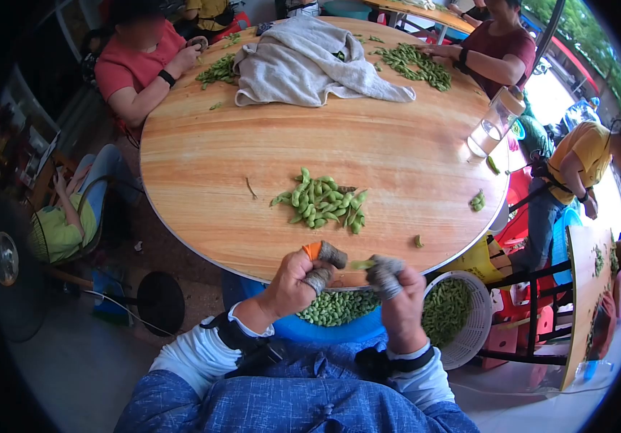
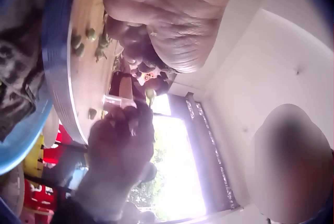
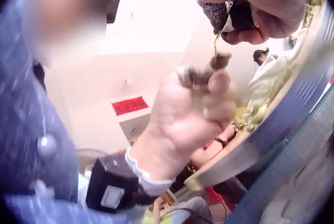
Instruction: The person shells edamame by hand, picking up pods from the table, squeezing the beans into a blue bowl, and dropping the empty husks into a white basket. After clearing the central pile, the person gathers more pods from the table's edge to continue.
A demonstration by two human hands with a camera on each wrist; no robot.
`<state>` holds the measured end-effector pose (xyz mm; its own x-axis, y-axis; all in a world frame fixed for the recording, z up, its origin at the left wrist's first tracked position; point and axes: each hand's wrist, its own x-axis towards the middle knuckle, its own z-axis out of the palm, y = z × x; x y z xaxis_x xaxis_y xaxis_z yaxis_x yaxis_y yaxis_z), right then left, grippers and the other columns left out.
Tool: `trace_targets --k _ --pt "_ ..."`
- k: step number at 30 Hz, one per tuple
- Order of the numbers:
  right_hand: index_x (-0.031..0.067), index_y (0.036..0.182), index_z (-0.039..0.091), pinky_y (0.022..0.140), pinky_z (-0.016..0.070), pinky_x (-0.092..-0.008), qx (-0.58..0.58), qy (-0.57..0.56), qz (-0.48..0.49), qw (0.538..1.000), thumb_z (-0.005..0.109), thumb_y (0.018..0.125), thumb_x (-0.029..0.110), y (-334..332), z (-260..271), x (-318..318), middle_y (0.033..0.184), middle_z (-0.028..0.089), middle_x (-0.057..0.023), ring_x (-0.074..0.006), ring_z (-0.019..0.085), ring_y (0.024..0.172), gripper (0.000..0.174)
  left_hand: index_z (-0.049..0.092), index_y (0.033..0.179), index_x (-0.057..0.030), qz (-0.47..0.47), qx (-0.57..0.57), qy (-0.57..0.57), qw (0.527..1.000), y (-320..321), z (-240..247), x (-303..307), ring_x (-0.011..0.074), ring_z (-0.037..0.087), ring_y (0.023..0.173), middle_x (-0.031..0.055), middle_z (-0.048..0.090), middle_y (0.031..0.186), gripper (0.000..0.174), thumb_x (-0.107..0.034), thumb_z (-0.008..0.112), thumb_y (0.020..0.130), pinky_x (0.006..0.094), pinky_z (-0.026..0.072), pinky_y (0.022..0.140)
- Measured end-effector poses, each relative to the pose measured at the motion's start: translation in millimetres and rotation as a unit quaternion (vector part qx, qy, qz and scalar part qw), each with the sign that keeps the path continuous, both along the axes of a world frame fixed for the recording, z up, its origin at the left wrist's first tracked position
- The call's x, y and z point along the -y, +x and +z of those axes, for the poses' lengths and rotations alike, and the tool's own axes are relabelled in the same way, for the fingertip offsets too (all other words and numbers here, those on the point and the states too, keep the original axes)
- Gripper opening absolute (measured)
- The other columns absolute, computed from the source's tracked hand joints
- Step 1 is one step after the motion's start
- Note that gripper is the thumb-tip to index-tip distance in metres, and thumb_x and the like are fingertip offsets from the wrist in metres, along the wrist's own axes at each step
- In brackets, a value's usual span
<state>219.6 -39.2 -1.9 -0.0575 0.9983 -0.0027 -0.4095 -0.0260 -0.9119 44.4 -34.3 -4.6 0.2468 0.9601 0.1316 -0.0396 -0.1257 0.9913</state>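
My left hand [image 1: 289, 285] has curled fingers, its thumb and fingertip wrapped in grey tape with an orange band. Facing it, my right hand [image 1: 403, 299], also taped at the fingertips, pinches a green edamame pod [image 1: 361, 265]. A thin yellow-green strip of the pod [image 3: 216, 44] runs between both hands' fingertips in the right wrist view. Both hands are over the table's near edge, above a blue basin [image 1: 253, 287] with shelled green beans [image 1: 339, 309]. A small pile of edamame pods [image 1: 318, 202] lies on the round wooden table [image 1: 202, 159] just beyond.
A white basket [image 1: 478, 317] of green pods or husks stands at my right. A grey towel [image 1: 281, 65] covers part of the far table, with more pods [image 1: 415, 65] beside it. A glass bottle [image 1: 494, 123] stands near the right edge. Several people sit around.
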Motion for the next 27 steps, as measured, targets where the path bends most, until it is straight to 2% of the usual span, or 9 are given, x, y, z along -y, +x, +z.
trace_targets --k 2,4,6,9,12,14,17,20,27 --pt "-0.0029 0.093 0.058 0.066 0.0450 -0.0213 0.011 0.000 -0.039 0.999 0.056 0.080 0.004 22 1 -8 0.080 0.061 -0.0064 -0.0102 0.056 0.070 0.015 0.052 0.097 0.0000 0.024 -0.074 0.024 0.997 -8 -7 -10 0.0111 0.052 0.067 0.0048 0.055 0.076 0.024 0.005 0.043 0.075 0.0246 0.0432 0.060" --pt "-0.0002 0.091 0.059 0.051 0.0335 -0.0155 0.095 0.028 -0.113 0.989 0.057 0.081 0.013 42 -4 -16 0.073 0.060 -0.0028 -0.0044 0.049 0.058 0.017 0.052 0.101 -0.0003 0.050 -0.188 0.091 0.977 -13 -20 -23 0.0105 0.053 0.072 0.0038 0.056 0.078 0.030 0.008 0.042 0.074 0.0242 0.0446 0.063" --pt "-0.0002 0.091 0.059 0.048 0.0313 -0.0143 0.118 0.027 -0.171 0.978 0.054 0.082 0.012 63 -1 -19 0.068 0.057 -0.0002 -0.0025 0.045 0.055 0.016 0.052 0.104 -0.0001 0.047 -0.237 0.099 0.965 -10 -16 -21 0.0133 0.054 0.070 0.0062 0.055 0.076 0.034 0.008 0.043 0.072 0.0256 0.0455 0.063" --pt "-0.0011 0.098 0.056 0.053 0.0352 -0.0156 0.198 0.014 -0.182 0.963 0.052 0.084 0.009 118 -20 -21 0.075 0.056 -0.0003 -0.0040 0.046 0.060 0.018 0.055 0.099 -0.0013 -0.003 -0.243 0.101 0.965 -5 -20 2 0.0166 0.055 0.072 0.0073 0.055 0.076 0.029 0.004 0.049 0.071 0.0281 0.0441 0.065" --pt "-0.0025 0.108 0.050 0.063 0.0410 -0.0200 0.256 0.014 -0.249 0.934 0.050 0.083 0.002 154 -41 -19 0.085 0.056 -0.0032 -0.0084 0.051 0.072 0.026 0.058 0.094 -0.0033 -0.047 -0.318 0.302 0.897 -8 -3 17 0.0201 0.054 0.071 0.0065 0.055 0.077 0.024 -0.001 0.054 0.070 0.0295 0.0419 0.066" --pt "-0.0036 0.105 0.051 0.066 0.0419 -0.0212 0.387 -0.003 -0.278 0.879 0.052 0.080 0.000 168 -46 -12 0.086 0.057 -0.0060 -0.0101 0.052 0.074 0.026 0.060 0.088 -0.0052 -0.011 -0.304 0.305 0.902 -9 8 11 0.0245 0.052 0.071 0.0080 0.056 0.079 0.020 -0.007 0.061 0.068 0.0313 0.0406 0.067" --pt "-0.0042 0.102 0.052 0.070 0.0417 -0.0199 0.388 -0.046 -0.233 0.890 0.054 0.080 0.003 194 -62 -4 0.087 0.058 -0.0059 -0.0095 0.052 0.077 0.022 0.060 0.085 -0.0041 0.072 -0.338 0.318 0.883 -14 16 -12 0.0258 0.052 0.072 0.0097 0.056 0.081 0.019 -0.008 0.063 0.067 0.0330 0.0414 0.066" --pt "-0.0047 0.099 0.054 0.070 0.0425 -0.0215 0.390 0.011 -0.258 0.884 0.056 0.079 0.004 194 -70 -4 0.085 0.059 -0.0063 -0.0104 0.053 0.076 0.021 0.059 0.081 -0.0015 0.123 -0.403 0.317 0.849 -19 11 -49 0.0281 0.052 0.074 0.0113 0.056 0.081 0.015 -0.009 0.062 0.068 0.0358 0.0419 0.067" --pt "-0.0051 0.093 0.057 0.071 0.0422 -0.0214 0.397 0.014 -0.257 0.881 0.054 0.077 -0.002 160 -40 1 0.082 0.060 -0.0065 -0.0109 0.054 0.076 0.016 0.052 0.065 -0.0024 0.073 -0.564 0.346 0.747 -13 4 -75 0.0252 0.049 0.076 0.0092 0.048 0.072 0.007 -0.009 0.051 0.068 0.0361 0.0405 0.067"
